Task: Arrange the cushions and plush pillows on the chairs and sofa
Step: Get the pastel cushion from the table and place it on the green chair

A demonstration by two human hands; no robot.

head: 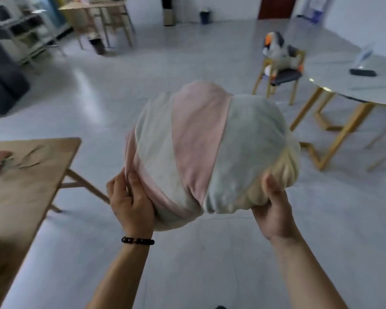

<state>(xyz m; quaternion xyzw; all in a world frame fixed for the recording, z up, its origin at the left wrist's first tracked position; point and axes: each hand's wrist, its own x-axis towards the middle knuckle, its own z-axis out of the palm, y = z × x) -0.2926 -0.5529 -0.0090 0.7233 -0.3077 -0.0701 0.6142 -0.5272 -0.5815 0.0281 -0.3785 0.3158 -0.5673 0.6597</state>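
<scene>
Both forearms [125, 275] reach forward, left grip [132, 204] and right grip [274, 210] apart, fingers [132, 178] curled in a hold.

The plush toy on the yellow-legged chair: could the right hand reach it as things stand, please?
Probably not. The right hand grips the striped pillow, and the plush toy sits on a chair far across bare floor. Nothing blocks the way, but the person would need to walk over.

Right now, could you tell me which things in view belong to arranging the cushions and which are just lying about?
For the job: striped plush pillow, gripped by left hand and right hand; plush toy on the chair.
Lying about: wooden table with scraps; round table with a dark object; bin by the far wall.
</scene>
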